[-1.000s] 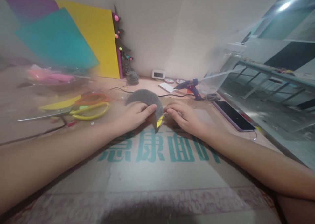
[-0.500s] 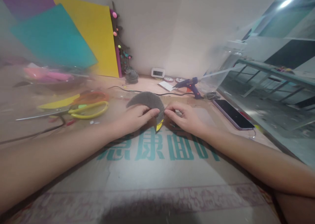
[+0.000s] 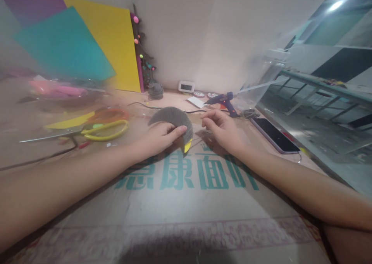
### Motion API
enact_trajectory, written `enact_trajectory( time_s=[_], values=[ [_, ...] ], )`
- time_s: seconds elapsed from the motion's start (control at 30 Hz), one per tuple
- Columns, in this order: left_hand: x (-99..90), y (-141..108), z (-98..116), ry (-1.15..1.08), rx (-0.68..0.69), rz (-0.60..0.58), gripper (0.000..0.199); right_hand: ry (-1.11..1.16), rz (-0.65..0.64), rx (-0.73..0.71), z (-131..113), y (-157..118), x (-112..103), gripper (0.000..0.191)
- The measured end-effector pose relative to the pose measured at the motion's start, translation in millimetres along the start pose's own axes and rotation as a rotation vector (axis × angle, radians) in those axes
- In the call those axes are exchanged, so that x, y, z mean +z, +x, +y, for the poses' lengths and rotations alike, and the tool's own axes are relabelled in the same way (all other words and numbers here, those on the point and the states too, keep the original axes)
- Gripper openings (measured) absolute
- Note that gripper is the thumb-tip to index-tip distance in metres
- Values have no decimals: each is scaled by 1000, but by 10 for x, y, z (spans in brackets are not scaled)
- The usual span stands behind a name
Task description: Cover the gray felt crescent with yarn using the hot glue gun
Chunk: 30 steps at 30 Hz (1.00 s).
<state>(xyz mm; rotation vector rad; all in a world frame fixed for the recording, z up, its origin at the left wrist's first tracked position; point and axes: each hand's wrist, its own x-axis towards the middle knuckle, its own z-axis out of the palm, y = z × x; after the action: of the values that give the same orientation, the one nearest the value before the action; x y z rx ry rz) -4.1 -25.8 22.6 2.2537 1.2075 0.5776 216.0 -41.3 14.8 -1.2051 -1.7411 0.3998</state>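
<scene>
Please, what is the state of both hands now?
Left hand: closed on the grey crescent piece.
Right hand: partly curled; whether holding anything cannot be told.

1 phone (image 3: 274, 135) (screen up) lies near a purple glue gun (image 3: 226, 99), yellow-handled scissors (image 3: 84, 132) at left

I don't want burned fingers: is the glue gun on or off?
On, it seems: a small red light glows on the glue gun.

A: Kinda dim and grayish overall, just 1 light (image 3: 336, 6) glaring at the upper right of the frame. Any blur?

B: Yep, pink items (image 3: 58, 89) at left are smeary, side edges look stretched. Soft shadow under the right hand (image 3: 223, 131), bigger dark one bottom center.
</scene>
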Motion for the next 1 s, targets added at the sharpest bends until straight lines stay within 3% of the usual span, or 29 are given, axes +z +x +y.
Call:
enact_trajectory(
  time_s=[0.23, 0.37, 0.63, 1.0],
  values=[
    [3, -8, 9, -31, -11, 3, 59, -50, -80, -23, -42, -6, -23, 26],
    [6, -4, 4, -18, -17, 6, 60, -3, -100, -41, 1, -3, -11, 17],
    [4, 6, -6, -39, -21, 1, 60, 60, -50, -50, 85, -6, 20, 16],
    [-6, -7, 15, -18, -38, -10, 60, -90, -18, -135, 110, 9, -2, 22]
  ],
)
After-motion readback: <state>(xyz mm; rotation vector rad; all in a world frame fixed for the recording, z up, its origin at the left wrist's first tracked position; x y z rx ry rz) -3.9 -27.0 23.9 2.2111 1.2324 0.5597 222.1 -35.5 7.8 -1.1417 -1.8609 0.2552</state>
